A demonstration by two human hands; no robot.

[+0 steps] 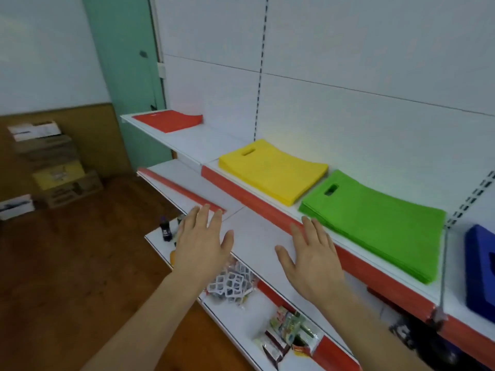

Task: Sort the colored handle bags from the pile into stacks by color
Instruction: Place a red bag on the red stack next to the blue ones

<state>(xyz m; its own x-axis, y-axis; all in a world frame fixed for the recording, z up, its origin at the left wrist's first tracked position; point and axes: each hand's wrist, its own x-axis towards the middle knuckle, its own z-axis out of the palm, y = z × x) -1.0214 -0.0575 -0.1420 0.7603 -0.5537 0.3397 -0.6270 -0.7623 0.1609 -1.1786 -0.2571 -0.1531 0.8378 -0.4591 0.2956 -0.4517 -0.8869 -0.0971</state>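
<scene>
Green stack (375,223) just beyond right hand (313,261)

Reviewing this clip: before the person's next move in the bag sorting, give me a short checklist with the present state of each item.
1. Both hands free: ok. The left hand and right hand are open with fingers straight, no grip on anything.
2. Stacks single-coloured: ok. The red stack, yellow stack and green stack each show one colour.
3. Stacks kept apart: ok. Yellow and green lie side by side on the shelf without overlapping.
4. Blue stack tidy: cannot tell, cut off at the frame edge.
5. Unsorted pile located: not ok, no pile is in view.
6. Sorting finished: cannot tell.
</scene>
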